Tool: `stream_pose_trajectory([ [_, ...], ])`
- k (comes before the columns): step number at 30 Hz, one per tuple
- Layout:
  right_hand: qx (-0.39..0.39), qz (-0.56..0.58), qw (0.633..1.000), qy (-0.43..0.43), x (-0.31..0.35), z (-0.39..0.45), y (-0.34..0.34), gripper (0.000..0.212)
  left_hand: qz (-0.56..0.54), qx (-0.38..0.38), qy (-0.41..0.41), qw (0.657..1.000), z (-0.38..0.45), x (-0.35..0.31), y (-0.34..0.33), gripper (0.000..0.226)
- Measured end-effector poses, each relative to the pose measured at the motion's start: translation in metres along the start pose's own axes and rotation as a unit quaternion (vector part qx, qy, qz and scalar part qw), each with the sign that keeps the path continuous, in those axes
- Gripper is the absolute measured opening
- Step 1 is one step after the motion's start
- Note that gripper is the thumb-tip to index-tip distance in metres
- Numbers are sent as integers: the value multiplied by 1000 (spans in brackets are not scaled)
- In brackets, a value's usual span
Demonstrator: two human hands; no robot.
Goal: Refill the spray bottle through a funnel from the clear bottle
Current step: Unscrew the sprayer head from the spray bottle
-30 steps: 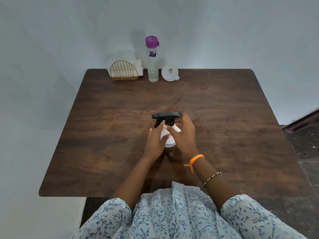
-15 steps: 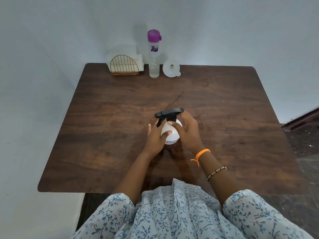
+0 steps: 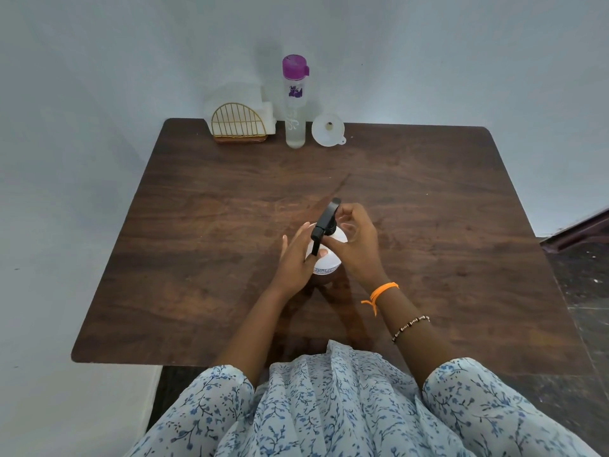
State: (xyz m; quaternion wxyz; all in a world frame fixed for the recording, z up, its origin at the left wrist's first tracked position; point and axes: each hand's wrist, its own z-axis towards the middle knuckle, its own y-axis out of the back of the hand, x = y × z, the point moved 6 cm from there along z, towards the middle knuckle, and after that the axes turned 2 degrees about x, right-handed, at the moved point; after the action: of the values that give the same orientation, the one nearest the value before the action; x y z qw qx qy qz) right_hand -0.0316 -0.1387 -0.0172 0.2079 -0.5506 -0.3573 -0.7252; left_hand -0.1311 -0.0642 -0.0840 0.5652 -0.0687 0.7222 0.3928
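Right now a seated person works at a dark wooden bench [image 3: 197, 258], a white spray bottle [image 3: 326, 258] standing upright near the middle. Left hand [image 3: 296, 258] steadies the bottle's side, fingers mostly straight against it. Right hand [image 3: 354, 242] curls its fingers round the neck just under the black trigger head [image 3: 324, 222], which is not yet off; it looks like an unscrewing twist. Along the far edge, well apart from the hands, stand a clear bottle [image 3: 294, 103] with a purple cap, a white funnel [image 3: 328, 130] just to its right, and a napkin holder [image 3: 239, 123] toward the far left corner. Likely trouble: with only a flat-fingered brace, the bottle could spin or tip under the twist. Later, reaching across for the funnel could knock the tall clear bottle over.
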Motion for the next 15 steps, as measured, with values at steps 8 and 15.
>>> stream_pose_trajectory([
  [8,14,-10,1000,2,7,-2,5,37,0,3,11,1000,-1,0,1,50],
  [15,97,-67,992,48,-2,2,13,53,1,5,23,1000,-1,0,2,51],
])
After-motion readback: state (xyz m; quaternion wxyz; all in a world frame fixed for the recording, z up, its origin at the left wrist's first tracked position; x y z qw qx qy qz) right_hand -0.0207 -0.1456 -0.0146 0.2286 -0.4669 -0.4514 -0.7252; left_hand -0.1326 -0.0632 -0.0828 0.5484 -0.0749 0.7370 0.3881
